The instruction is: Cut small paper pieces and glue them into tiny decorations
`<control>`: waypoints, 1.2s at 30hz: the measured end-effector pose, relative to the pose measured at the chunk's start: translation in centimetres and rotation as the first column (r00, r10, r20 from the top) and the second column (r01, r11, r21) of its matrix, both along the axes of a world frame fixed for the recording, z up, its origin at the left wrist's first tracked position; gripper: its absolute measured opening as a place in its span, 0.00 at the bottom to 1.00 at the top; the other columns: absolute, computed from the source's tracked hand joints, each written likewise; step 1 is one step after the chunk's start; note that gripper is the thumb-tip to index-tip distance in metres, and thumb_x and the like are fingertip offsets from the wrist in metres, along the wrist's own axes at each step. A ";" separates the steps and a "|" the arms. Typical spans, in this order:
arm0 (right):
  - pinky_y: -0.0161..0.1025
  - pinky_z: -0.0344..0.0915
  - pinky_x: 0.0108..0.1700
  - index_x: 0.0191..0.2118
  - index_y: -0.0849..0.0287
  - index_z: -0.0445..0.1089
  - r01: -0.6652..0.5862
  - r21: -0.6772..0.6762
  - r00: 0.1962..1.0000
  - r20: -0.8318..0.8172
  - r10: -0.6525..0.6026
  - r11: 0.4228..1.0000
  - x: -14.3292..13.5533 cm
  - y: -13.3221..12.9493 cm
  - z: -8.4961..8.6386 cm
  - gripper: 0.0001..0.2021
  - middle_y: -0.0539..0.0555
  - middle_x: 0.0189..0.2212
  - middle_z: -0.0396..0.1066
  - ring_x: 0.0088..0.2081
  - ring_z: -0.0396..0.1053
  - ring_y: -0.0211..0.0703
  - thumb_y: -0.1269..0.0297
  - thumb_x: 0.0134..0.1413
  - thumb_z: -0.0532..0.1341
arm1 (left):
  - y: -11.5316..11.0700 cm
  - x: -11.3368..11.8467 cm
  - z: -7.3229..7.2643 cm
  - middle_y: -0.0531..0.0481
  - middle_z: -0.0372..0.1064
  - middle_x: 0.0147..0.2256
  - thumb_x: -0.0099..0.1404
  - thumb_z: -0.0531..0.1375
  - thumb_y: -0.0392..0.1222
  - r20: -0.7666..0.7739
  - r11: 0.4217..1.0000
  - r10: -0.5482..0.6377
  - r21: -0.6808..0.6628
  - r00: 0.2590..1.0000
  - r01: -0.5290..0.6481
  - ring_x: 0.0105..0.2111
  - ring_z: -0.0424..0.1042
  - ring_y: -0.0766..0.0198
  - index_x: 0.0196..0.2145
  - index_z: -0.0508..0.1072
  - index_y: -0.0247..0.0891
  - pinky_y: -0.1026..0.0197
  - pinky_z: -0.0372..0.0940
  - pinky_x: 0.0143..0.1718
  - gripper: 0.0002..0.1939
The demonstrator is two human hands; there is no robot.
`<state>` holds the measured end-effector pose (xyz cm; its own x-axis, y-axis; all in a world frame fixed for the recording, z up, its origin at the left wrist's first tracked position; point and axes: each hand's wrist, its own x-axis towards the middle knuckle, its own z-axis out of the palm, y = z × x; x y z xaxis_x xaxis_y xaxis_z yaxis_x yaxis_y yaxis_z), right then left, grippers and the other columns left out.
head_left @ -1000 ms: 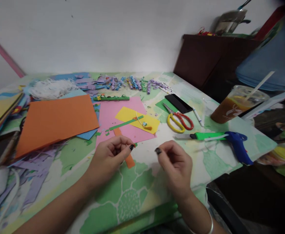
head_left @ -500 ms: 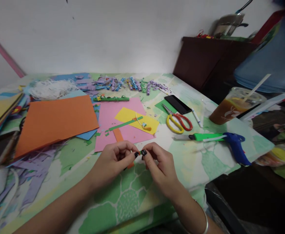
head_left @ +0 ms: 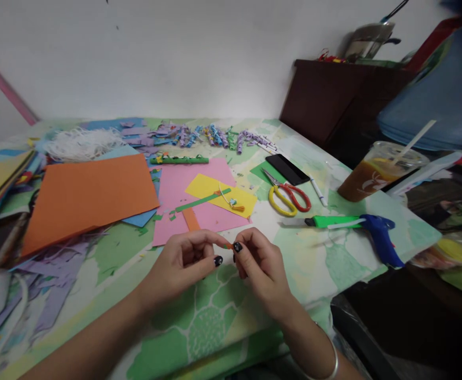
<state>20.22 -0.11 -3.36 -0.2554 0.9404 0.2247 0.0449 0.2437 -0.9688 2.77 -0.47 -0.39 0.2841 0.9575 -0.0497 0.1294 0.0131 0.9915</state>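
Note:
My right hand (head_left: 263, 269) pinches a small orange-and-green rolled paper piece (head_left: 229, 246) between thumb and fingers. My left hand (head_left: 188, 258) is beside it, its index fingertip touching the piece and its thumb held apart below. The other left fingers are curled. Just beyond the hands lies a pink sheet (head_left: 171, 182). On it are a yellow paper (head_left: 203, 184), a green paper strip (head_left: 193, 203), an orange paper strip (head_left: 191, 219) and a white string (head_left: 224, 196) with small paper bits.
To the right lie scissors (head_left: 282, 200), a black phone (head_left: 287, 169), a white pen (head_left: 318, 190) and a blue-and-green glue gun (head_left: 379, 232). A drink cup (head_left: 363, 177) stands near the table's right edge. Orange sheets (head_left: 92, 195), white shredded strings (head_left: 83, 144) and purple scraps (head_left: 63, 279) lie left.
My left thumb has come away from the paper piece and dropped lower, while the index finger has stretched out along it. The right hand keeps its pinch.

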 end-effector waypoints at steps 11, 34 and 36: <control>0.31 0.53 0.23 0.33 0.58 0.61 -0.003 -0.009 0.995 -0.098 0.002 1.000 0.1 0.0 0.1 0.08 0.46 0.22 0.59 0.21 0.56 0.32 0.61 0.63 0.55 | 0.0 -0.3 -0.4 0.57 0.59 0.22 0.57 0.61 0.40 0.116 0.999 -0.046 0.007 0.992 0.045 0.21 0.57 0.70 0.49 0.72 0.37 0.67 0.52 0.22 0.20; 0.29 0.52 0.19 0.31 0.59 0.63 -0.116 -0.195 0.984 -0.155 0.086 0.974 -0.2 0.0 1.1 0.12 0.45 0.20 0.59 0.19 0.54 0.30 0.55 0.57 0.59 | 0.2 0.5 0.1 0.55 0.61 0.20 0.55 0.59 0.40 -0.057 1.000 0.024 -0.004 0.998 -0.024 0.20 0.58 0.70 0.28 0.69 0.36 0.67 0.52 0.21 0.04; 0.29 0.52 0.19 0.30 0.59 0.63 -0.139 -0.230 0.978 -0.182 0.098 0.963 -0.2 0.1 1.2 0.13 0.45 0.19 0.59 0.18 0.54 0.30 0.54 0.56 0.60 | 0.1 0.5 0.1 0.55 0.60 0.21 0.55 0.60 0.40 -0.047 1.000 0.019 -0.010 0.999 -0.020 0.20 0.57 0.71 0.28 0.69 0.36 0.67 0.51 0.20 0.05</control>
